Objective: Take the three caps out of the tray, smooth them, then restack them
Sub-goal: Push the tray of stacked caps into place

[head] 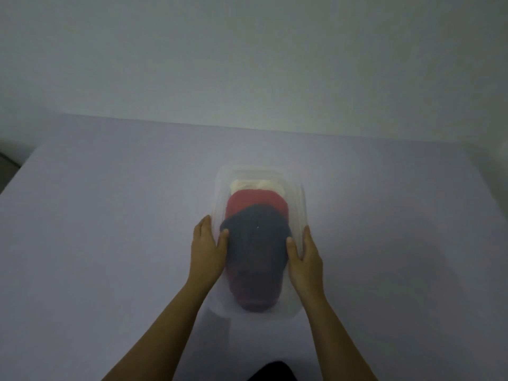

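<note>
A clear plastic tray [298, 306] lies lengthwise on the table in front of me. Three caps are stacked in it: a dark navy cap [257, 243] on top and nearest, a red cap [254, 200] under it, and a cream cap [258, 185] at the far end. My left hand [207, 248] clasps the tray's left wall, thumb inside against the navy cap. On the right wall my right hand [303, 259] does the same, its thumb also touching the cap. The picture is dim and hazy.
The pale lilac table [110, 229] spreads wide on both sides of the tray. A plain white wall [247, 64] rises behind its far edge. A dark patch of clothing [275, 372] shows at the bottom edge.
</note>
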{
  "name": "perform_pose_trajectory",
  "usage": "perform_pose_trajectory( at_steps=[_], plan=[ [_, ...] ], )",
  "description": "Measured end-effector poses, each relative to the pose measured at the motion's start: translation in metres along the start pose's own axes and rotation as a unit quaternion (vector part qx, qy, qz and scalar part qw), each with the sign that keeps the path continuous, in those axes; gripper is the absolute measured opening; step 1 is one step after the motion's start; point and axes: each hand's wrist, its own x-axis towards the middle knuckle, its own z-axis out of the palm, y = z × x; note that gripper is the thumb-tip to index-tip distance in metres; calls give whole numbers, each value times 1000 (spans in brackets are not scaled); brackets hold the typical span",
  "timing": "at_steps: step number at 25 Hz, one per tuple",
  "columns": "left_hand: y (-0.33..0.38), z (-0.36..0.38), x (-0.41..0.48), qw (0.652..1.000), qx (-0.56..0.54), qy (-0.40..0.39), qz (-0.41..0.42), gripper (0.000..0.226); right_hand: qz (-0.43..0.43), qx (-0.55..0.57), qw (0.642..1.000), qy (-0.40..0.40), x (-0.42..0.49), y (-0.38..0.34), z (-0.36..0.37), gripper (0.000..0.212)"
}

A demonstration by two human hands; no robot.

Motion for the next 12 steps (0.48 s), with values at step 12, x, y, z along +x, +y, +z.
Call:
perform_pose_trajectory(
  at_steps=[12],
  plan=[
    [-12, 15, 18, 996, 75, 16, 41, 57, 51, -36, 998, 28, 17, 9, 10, 61]
  ],
)
